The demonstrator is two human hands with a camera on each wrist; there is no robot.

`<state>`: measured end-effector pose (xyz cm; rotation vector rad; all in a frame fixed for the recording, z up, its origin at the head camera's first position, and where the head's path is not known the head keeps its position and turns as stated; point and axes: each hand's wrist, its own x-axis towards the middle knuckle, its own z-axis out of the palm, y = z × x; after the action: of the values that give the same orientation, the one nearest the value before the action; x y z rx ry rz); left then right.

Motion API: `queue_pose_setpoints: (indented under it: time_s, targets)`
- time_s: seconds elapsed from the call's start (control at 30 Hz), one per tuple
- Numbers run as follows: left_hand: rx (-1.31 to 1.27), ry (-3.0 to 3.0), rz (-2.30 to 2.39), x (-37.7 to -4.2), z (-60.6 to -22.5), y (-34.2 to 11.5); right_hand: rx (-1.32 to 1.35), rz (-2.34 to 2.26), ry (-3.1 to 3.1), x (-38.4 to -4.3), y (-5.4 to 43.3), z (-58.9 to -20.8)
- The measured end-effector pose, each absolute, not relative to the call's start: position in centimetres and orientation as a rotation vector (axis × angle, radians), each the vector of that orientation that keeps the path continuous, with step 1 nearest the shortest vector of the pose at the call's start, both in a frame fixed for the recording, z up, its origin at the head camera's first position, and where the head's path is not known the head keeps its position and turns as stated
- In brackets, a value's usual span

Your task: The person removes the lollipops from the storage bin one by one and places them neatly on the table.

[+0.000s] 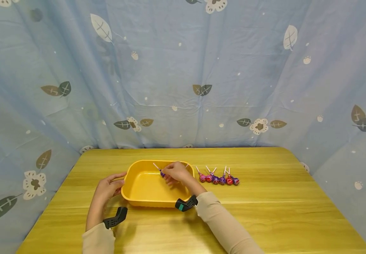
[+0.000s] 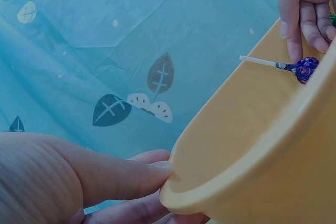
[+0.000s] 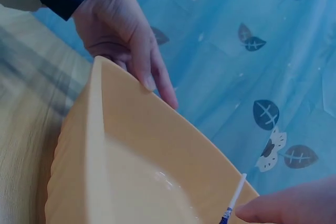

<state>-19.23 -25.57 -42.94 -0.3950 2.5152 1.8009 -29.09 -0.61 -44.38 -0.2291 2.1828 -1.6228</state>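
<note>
A yellow plastic basin [image 1: 144,203] stands on the table, its left end held by my left hand [image 1: 106,188]. In the left wrist view, the left thumb [image 2: 149,174] lies at the rim with other fingers beneath it. My right hand [image 1: 177,173] reaches down inside the basin. Just under its fingertips is a purple-wrapped lollipop [image 2: 305,70], its white stick slanting up toward the far wall. The right fingers point down, with a fingertip right at the wrapper's neck. Another lollipop stick [image 1: 187,165] shows behind the right hand, against the basin's far right corner.
Right of the basin, several lollipops [image 1: 216,180] in pink, red and purple wrappers lie in a row, sticks pointing away. The wooden table [image 1: 265,211] ends at a blue patterned curtain [image 1: 170,88]. A black wrist camera [image 1: 186,203] sits over the basin's near right rim.
</note>
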Motion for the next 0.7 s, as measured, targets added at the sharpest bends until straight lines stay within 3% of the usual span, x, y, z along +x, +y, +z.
queue_pose_setpoints:
  time_s: [0.7]
  targets:
    - [-0.388, 2.511, 1.806, -19.1, -42.8, -25.4, -0.295, -1.428, 2.107, -28.9, -0.8, -45.6]
